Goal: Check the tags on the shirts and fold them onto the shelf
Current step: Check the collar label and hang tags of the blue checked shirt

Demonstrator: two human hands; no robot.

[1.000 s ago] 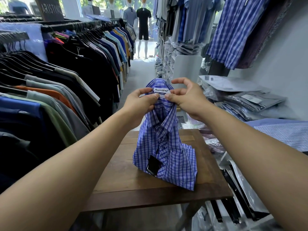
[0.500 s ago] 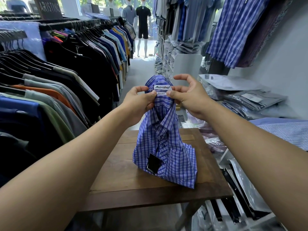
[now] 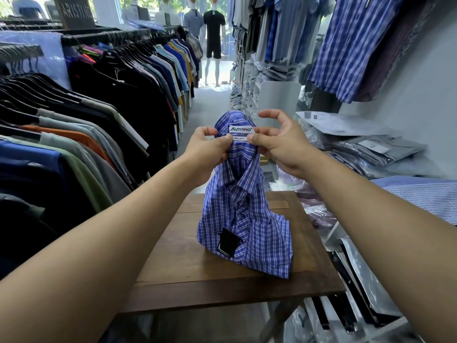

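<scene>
A blue plaid shirt (image 3: 249, 219) is held up by its collar, its lower folded part resting on a wooden table (image 3: 197, 276). My left hand (image 3: 210, 149) and my right hand (image 3: 282, 144) pinch the collar on either side of the white brand label (image 3: 241, 129), which faces me; a smaller size label sits just beneath it. My right forefinger is lifted off the cloth. A black hang tag (image 3: 226, 242) dangles from the shirt's front. Shelves (image 3: 279, 100) with folded shirts stand behind on the right.
A long rack of hanging shirts (image 3: 99, 125) runs along the left. Bagged folded shirts (image 3: 376, 149) are piled on the right, a light blue shirt (image 3: 425, 196) lies nearer. Plastic bags (image 3: 366, 280) fill the space beside the table. Mannequins (image 3: 214, 40) stand at the aisle's far end.
Both hands have raised the collar slightly and spread it, so the labels show more plainly. The shirt's lower part stays on the table.
</scene>
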